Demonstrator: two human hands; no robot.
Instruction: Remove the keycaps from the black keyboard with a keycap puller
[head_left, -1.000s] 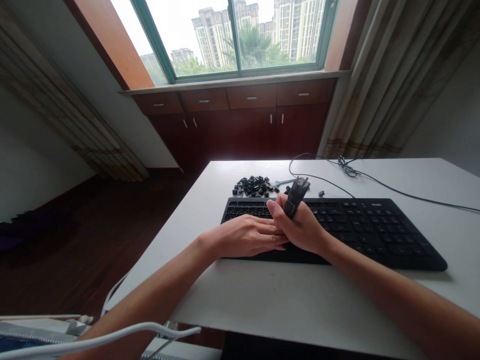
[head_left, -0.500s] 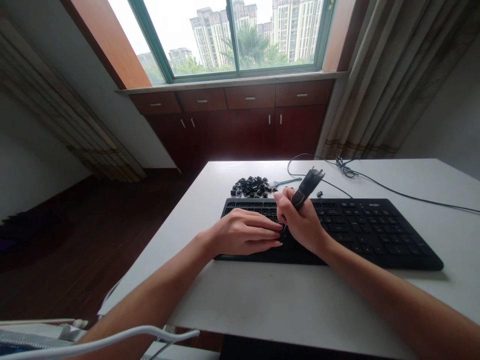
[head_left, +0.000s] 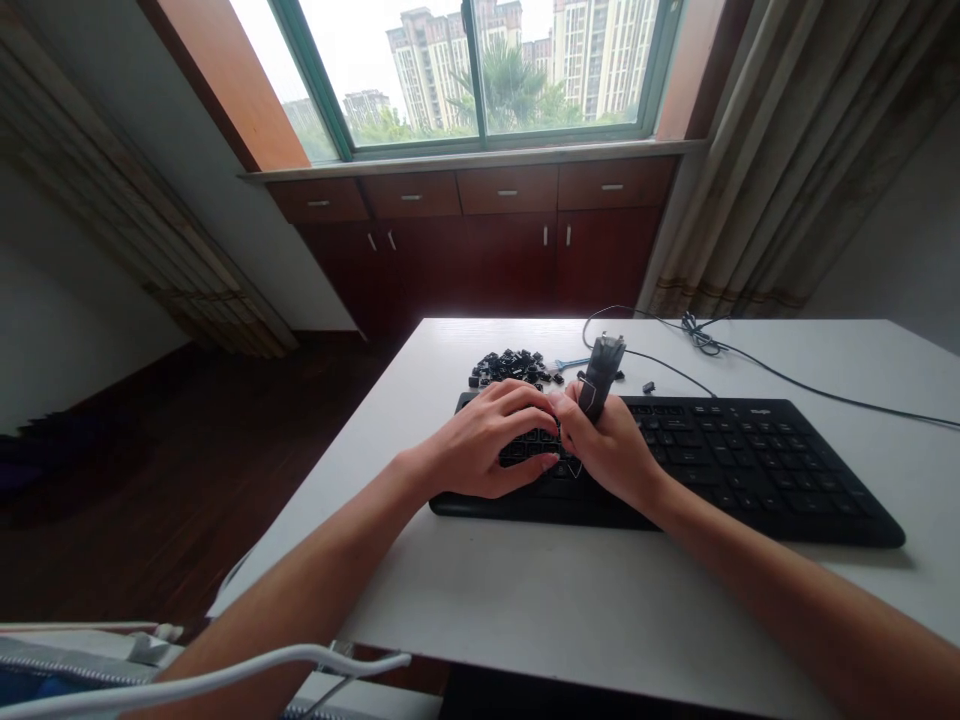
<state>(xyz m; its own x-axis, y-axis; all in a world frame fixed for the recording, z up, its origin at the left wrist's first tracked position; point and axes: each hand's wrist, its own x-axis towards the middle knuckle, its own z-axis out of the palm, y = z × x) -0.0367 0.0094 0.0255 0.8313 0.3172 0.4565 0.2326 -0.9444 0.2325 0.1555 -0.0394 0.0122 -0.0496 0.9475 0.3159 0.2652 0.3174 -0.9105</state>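
A black keyboard (head_left: 720, 470) lies on the white table, and many of its left-side keys have no caps. My right hand (head_left: 611, 440) is closed around the dark handle of a keycap puller (head_left: 602, 375). Its thin wire loops reach down to the keys, while the pronged metal end points up. My left hand (head_left: 499, 435) rests over the left part of the keyboard with thumb and fingers apart. Its fingertips are close to my right hand; whether they touch it I cannot tell. Black keycaps (head_left: 510, 368) lie heaped just behind the keyboard.
A brush with a blue handle (head_left: 571, 363) lies beside the heap. One loose keycap (head_left: 649, 387) sits farther right. The black cable (head_left: 705, 340) runs across the back of the white table (head_left: 600, 600). A white cable (head_left: 300, 655) crosses the lower left, near my left forearm.
My left hand has lifted its fingers and spread them from the thumb, shifting slightly away from me. The puller in my right hand has become more upright.
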